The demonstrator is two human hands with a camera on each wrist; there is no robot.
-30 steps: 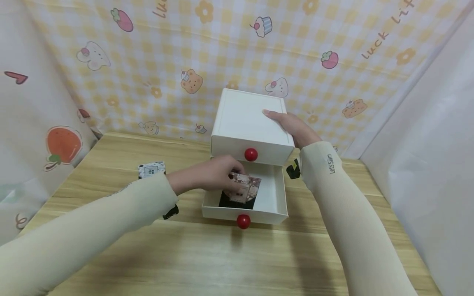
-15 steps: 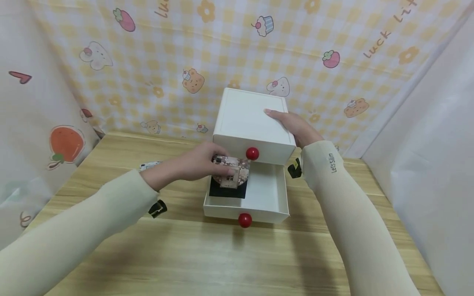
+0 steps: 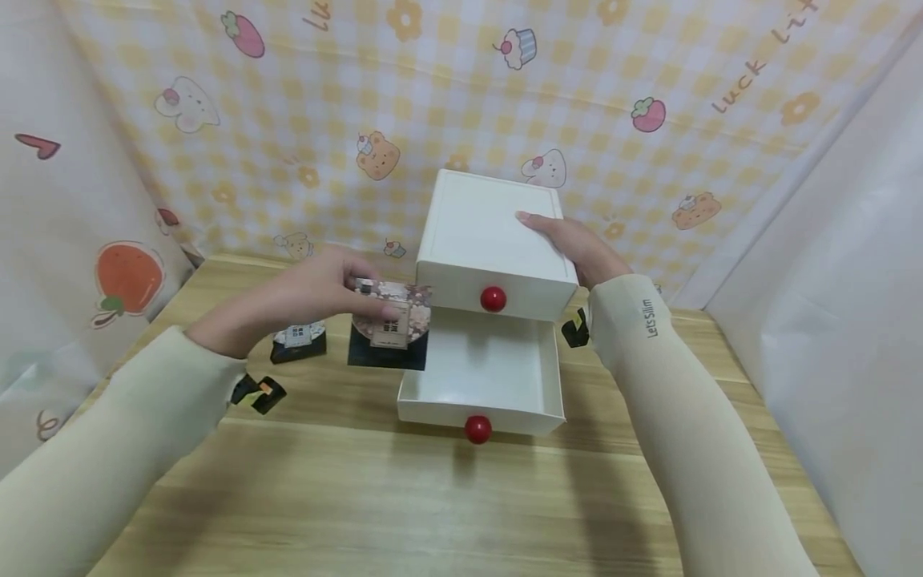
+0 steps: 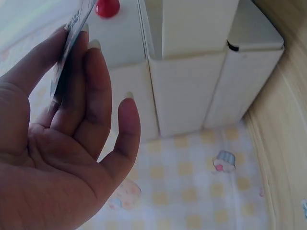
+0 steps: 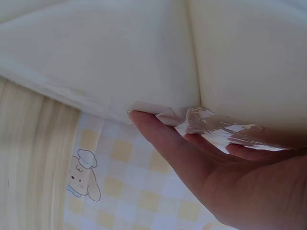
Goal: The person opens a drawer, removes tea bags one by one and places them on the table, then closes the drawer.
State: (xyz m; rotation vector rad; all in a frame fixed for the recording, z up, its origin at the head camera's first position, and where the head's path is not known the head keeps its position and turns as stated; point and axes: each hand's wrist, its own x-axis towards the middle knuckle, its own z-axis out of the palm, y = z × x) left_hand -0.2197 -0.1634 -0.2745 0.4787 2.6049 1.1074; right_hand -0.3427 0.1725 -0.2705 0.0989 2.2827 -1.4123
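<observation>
My left hand (image 3: 320,292) pinches a flat square packet (image 3: 389,324) with a floral print, a pale label and a black lower part. It is held up just left of the pulled-out lower drawer (image 3: 544,361). Seen edge-on in the left wrist view, the packet (image 4: 72,48) lies between thumb and fingers. My right hand (image 3: 580,248) grips the right side of the white two-drawer box (image 3: 490,224), thumb on top. In the right wrist view, the fingers (image 5: 163,139) press on the box wall (image 5: 105,62). The upper drawer with its red knob (image 3: 493,299) is closed.
A similar packet (image 3: 297,340) with a bluish-white print and black base lies on the wooden table (image 3: 433,497), left of the box. A yellow checked cloth (image 3: 288,104) hangs behind, with white sheets (image 3: 829,264) at both sides.
My left hand has lifted the floral packet out of the lower drawer and carried it left, past the drawer's side. The right hand has stayed on the box.
</observation>
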